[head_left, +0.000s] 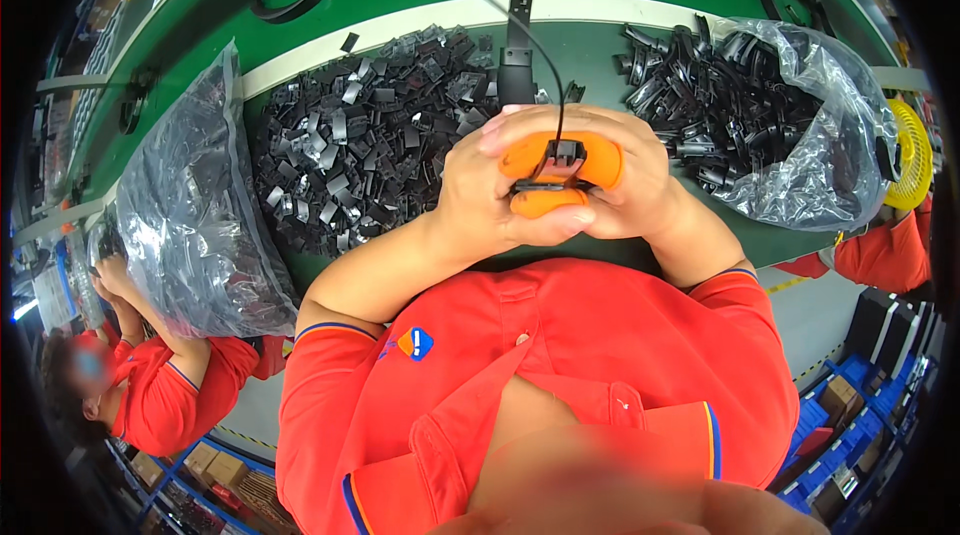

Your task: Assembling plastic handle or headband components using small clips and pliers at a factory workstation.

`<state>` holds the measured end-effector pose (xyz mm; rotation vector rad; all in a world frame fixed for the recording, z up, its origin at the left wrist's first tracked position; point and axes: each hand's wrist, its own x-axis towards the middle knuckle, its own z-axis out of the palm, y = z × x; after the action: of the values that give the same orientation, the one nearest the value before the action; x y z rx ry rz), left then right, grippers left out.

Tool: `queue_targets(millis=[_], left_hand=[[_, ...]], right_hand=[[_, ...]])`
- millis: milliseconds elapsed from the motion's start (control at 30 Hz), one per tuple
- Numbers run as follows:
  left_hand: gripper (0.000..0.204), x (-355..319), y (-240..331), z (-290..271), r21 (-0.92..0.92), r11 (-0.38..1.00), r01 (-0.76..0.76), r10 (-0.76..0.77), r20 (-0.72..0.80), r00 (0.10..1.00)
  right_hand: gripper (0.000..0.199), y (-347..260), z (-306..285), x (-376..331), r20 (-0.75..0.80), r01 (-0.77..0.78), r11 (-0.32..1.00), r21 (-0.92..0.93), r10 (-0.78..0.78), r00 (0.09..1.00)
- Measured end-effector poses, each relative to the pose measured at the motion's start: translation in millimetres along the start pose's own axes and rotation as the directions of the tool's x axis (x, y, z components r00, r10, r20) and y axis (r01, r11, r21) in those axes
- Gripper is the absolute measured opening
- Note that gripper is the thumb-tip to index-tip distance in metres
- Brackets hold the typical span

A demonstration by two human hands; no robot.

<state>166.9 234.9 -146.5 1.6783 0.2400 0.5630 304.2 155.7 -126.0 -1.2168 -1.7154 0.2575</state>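
My left hand point(474, 185) and my right hand point(645, 175) meet in front of my chest, fingers curled and closed. Between them is a rounded orange-and-black piece point(548, 202), gripped from both sides. Its orange parts surround a small dark block, and I cannot make out its exact kind. A thin black cable point(561, 95) runs down to it from above. Just beyond my hands stands a black upright fixture point(516, 75). Left of my left hand lies a wide heap of small flat black plastic pieces point(350, 135).
On the right, curved black plastic strips point(690, 85) spill from a clear plastic bag point(840, 135). Another clear bag point(195, 205) bulges over the left table edge. A co-worker point(170, 375) is at the left, and another red sleeve point(885, 253) is at the right near a yellow round guard point(910, 155).
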Motion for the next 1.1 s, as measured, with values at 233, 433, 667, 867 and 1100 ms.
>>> queue_targets(millis=[233,433,667,867,1100], left_hand=[[0.044,9,13,-5,-0.027,1.000,-0.013,0.016,0.100,0.995],[0.049,9,9,-11,-0.016,0.995,0.099,-0.092,0.258,0.962],[0.048,14,7,-12,0.294,0.948,-0.119,0.093,0.100,0.991],[0.095,31,11,-33,0.547,0.802,-0.242,0.156,0.199,0.968],[0.039,90,-28,-128,0.670,0.735,-0.103,0.137,0.003,0.991]], right_hand=[[0.031,10,-1,1,0.012,0.069,0.994,0.083,-0.070,0.997],[0.027,11,-1,3,0.042,0.093,0.992,0.082,-0.097,0.994],[0.026,15,13,7,-0.043,0.066,0.987,0.147,-0.061,0.997],[0.038,21,-8,8,-0.100,-0.059,0.980,-0.190,0.040,0.994],[0.033,127,-76,32,-0.173,-0.380,0.575,-0.725,0.382,0.908]])
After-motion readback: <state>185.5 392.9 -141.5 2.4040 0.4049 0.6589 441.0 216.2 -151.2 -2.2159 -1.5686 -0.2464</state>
